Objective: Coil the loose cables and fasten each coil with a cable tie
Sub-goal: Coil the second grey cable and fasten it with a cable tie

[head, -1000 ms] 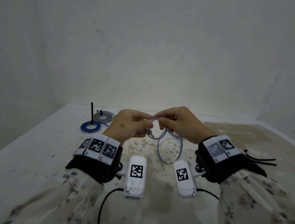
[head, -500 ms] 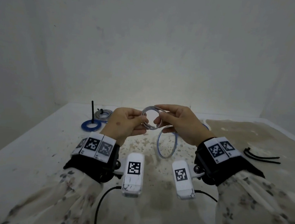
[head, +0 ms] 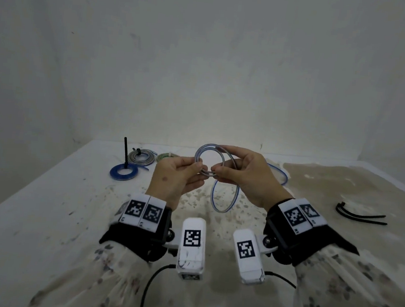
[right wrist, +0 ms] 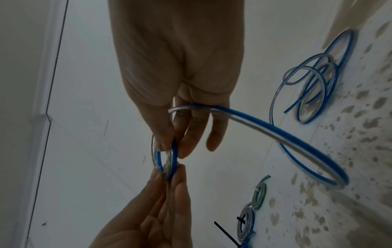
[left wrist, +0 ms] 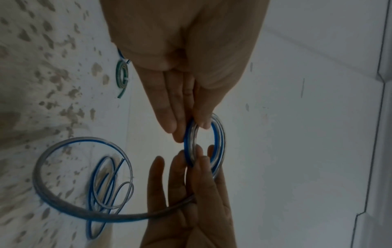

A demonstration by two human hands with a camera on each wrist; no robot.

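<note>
both hands hold one small coil of clear and blue cable (head: 209,160) up: left hand (head: 178,178) pinches its side, right hand (head: 242,176) pinches the other.

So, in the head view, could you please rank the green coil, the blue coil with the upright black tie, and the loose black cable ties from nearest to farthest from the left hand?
1. Green coil, just beyond the left hand, toward the back edge.
2. Blue coil, farther out on the left, black tie standing upright.
3. Loose black cable ties, far right, past the right hand.
</note>
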